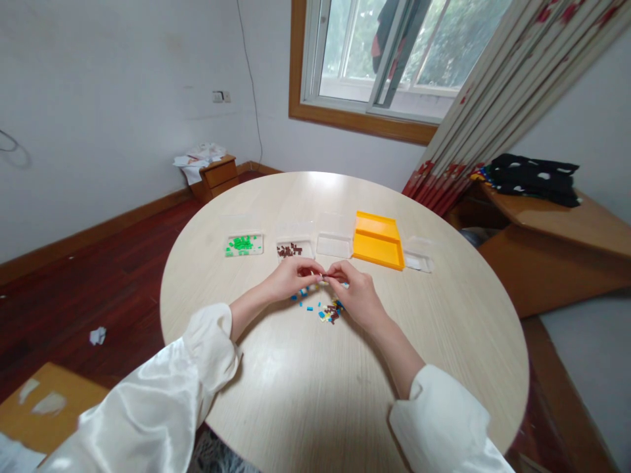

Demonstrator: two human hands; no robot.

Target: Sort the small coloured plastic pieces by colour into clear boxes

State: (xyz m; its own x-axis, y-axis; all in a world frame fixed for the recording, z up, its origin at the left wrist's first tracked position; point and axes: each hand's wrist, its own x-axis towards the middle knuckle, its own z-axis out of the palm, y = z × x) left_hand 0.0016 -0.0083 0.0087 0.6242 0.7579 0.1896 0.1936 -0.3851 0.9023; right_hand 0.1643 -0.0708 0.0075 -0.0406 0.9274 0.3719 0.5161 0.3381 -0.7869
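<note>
My left hand (292, 278) and my right hand (355, 293) meet fingertip to fingertip over the round wooden table (345, 387). Both are pinched closed around a tiny piece between them, too small to name. Just below the hands lies a loose pile of small coloured bricks (326, 310), blue, red and yellow. Behind the hands stands a row of small containers: a clear box with green bricks (244, 245), a clear box with dark red bricks (294, 249), an empty-looking clear box (334, 244) and a yellow tray (377, 240).
Another clear box (419, 261) sits right of the yellow tray. A low wooden bench (557, 243) with dark folded cloth (535, 177) stands at the right under a curtain. A small wooden cabinet (217, 175) is by the far wall. A cardboard box (44, 404) lies on the floor at lower left.
</note>
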